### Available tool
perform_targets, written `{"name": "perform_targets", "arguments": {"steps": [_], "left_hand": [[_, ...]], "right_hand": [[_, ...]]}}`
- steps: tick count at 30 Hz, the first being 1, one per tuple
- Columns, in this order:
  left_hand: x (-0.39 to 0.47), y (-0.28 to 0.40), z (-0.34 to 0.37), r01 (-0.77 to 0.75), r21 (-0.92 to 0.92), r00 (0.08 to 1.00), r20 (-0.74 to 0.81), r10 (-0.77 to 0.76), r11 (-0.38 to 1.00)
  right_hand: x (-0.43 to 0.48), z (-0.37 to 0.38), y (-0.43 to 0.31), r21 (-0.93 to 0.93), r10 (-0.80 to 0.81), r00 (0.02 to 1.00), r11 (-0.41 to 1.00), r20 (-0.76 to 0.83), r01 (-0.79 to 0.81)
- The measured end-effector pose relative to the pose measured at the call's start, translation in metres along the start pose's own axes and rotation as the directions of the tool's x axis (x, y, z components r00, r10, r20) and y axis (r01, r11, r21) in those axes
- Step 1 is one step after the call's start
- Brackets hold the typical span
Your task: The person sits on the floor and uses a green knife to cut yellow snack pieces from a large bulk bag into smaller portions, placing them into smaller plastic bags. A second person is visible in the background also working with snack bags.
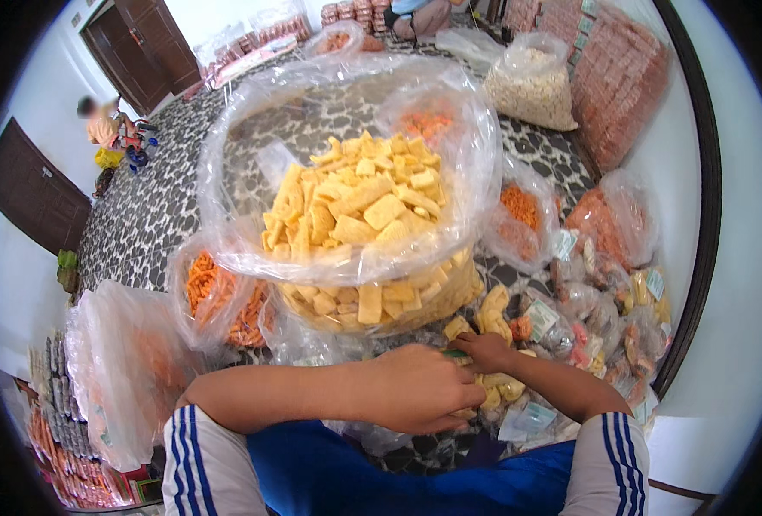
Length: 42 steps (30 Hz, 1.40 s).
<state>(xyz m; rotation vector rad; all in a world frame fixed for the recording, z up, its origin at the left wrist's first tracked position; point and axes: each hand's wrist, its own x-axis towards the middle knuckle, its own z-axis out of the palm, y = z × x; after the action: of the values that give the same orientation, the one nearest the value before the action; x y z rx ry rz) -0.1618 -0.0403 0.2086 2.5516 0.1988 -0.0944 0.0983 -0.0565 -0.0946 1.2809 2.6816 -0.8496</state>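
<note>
My left hand reaches across my lap, its fingers curled, and meets my right hand over the small bags. Between the two hands shows the end of a green object; the rest is hidden, and I cannot tell which hand grips it. Clear bags of yellow puffed snacks lie just beyond my right hand, with more yellow snacks below it. Directly before me stands a large open clear plastic sack heaped with yellow snack pieces.
Orange stick snacks fill an open bag at left, beside a pile of plastic bags. Filled small bags crowd the right side by the wall. A pale sack stands farther back. One person is far left, another at the back.
</note>
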Motion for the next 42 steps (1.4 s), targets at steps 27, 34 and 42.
{"name": "perform_targets", "arguments": {"steps": [27,34,42], "left_hand": [[-0.031,-0.115,-0.142,-0.729,-0.630,0.319,-0.659,-0.682,0.268],[-0.046,-0.120,-0.136,-0.720,-0.631,0.227,-0.608,-0.760,0.290],[-0.044,-0.123,-0.127,-0.492,-0.498,0.016,-0.825,-0.564,0.714]], "right_hand": [[0.084,-0.348,-0.229,0.251,0.127,0.428,0.936,-0.895,0.247],[0.056,-0.348,-0.229,0.494,0.233,0.615,0.818,-0.753,0.295],[0.066,-0.349,-0.235,0.129,-0.045,0.386,0.902,-0.921,0.412]]}}
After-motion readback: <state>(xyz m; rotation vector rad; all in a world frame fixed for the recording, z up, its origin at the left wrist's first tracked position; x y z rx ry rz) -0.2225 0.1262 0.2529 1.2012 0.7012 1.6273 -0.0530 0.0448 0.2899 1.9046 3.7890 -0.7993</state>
